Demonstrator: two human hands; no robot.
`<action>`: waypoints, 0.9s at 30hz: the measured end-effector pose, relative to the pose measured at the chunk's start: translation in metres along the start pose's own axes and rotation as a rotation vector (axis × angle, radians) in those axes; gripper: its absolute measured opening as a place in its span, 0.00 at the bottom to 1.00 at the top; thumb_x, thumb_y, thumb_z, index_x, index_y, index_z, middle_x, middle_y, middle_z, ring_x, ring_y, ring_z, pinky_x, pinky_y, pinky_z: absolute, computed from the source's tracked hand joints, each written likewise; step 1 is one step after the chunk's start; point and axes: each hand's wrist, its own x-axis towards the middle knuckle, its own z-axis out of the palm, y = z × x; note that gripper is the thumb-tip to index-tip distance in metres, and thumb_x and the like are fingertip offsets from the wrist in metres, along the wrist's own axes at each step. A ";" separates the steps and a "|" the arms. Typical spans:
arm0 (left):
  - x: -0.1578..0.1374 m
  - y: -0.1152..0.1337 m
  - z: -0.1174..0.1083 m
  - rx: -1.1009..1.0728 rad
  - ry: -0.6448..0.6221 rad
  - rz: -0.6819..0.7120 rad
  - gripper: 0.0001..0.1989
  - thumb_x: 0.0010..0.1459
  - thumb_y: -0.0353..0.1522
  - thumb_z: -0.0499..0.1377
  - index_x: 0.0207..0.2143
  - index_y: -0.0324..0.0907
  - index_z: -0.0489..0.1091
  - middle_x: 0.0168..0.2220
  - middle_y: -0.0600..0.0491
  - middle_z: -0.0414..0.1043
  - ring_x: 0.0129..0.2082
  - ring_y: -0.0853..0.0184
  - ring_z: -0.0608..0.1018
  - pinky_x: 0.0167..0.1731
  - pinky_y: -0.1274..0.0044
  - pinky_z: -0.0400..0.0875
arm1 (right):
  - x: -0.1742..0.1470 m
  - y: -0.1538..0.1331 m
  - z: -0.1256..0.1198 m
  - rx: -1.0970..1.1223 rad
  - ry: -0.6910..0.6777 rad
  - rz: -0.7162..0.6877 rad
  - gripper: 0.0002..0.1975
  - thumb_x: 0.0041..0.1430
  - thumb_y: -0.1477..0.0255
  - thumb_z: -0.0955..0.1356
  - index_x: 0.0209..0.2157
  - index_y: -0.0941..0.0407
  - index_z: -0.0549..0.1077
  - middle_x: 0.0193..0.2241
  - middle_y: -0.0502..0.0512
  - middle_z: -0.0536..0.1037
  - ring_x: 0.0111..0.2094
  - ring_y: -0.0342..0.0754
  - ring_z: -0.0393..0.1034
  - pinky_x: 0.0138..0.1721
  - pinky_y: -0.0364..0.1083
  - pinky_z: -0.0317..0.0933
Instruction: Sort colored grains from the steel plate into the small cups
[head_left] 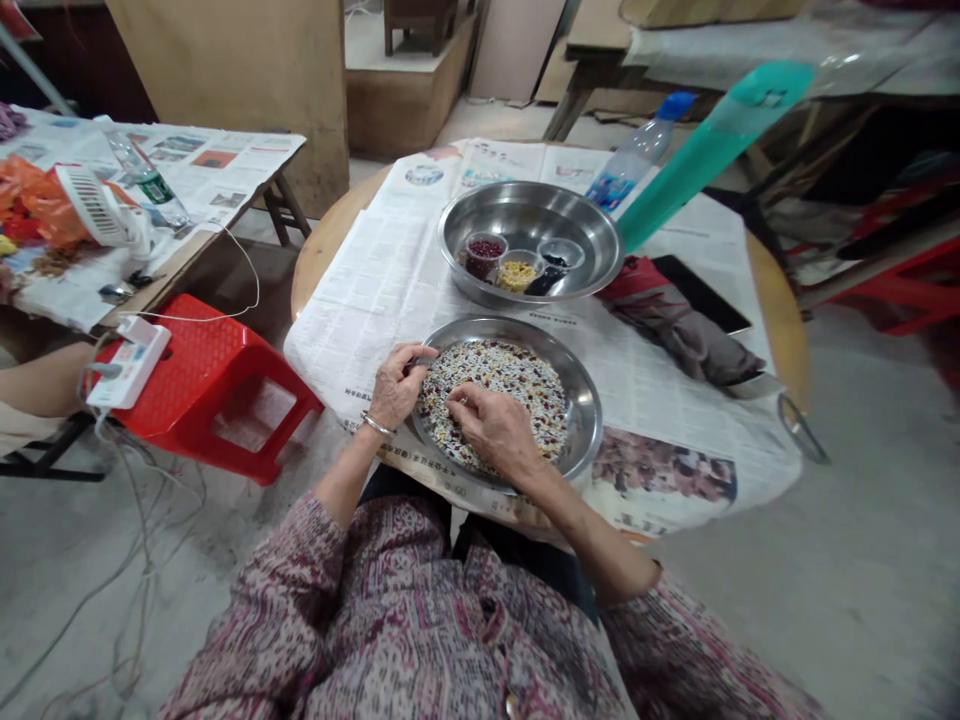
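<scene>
A round metal basin (589, 425) stands near the table's front edge, with mixed pale, yellow, dark and reddish grains and beans (517, 375) spread over its bottom. Over its left rim is my left hand (399, 385), fingers curled and thumb close to the forefinger; anything in them is too small to name. My right hand (499, 430) reaches low over the grains, its fingertips pinched together, their contents hidden. Behind, a larger metal basin (457, 270) contains clear cups of red beans (486, 248), yellow kernels (517, 275) and dark beans (555, 255).
Newspaper (360, 300) covers the round table. A bottle with a blue cap (637, 150), a long green object (712, 155) and a folded grey-red cloth item (675, 325) lie right. At left are a red stool (217, 370) bearing a power strip (131, 365), and a person's bare limb (41, 380).
</scene>
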 end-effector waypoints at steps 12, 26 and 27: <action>0.000 -0.001 0.000 0.013 -0.003 -0.001 0.13 0.55 0.21 0.54 0.38 0.41 0.74 0.44 0.50 0.75 0.49 0.66 0.74 0.55 0.71 0.66 | 0.001 -0.011 0.003 -0.116 -0.097 -0.110 0.10 0.59 0.69 0.66 0.37 0.51 0.79 0.29 0.51 0.81 0.31 0.46 0.73 0.32 0.43 0.53; 0.000 0.001 -0.001 0.017 -0.006 -0.013 0.13 0.55 0.21 0.54 0.38 0.41 0.74 0.45 0.50 0.75 0.50 0.65 0.75 0.55 0.72 0.66 | 0.004 -0.010 0.014 -0.204 -0.090 -0.168 0.12 0.63 0.70 0.61 0.39 0.54 0.76 0.33 0.55 0.81 0.33 0.47 0.72 0.32 0.44 0.52; 0.000 0.001 -0.001 0.019 -0.005 -0.012 0.13 0.54 0.21 0.54 0.38 0.41 0.74 0.45 0.50 0.75 0.50 0.65 0.74 0.55 0.72 0.66 | 0.004 -0.009 0.012 -0.152 -0.083 -0.136 0.12 0.63 0.70 0.61 0.38 0.54 0.76 0.31 0.54 0.80 0.31 0.46 0.71 0.32 0.44 0.52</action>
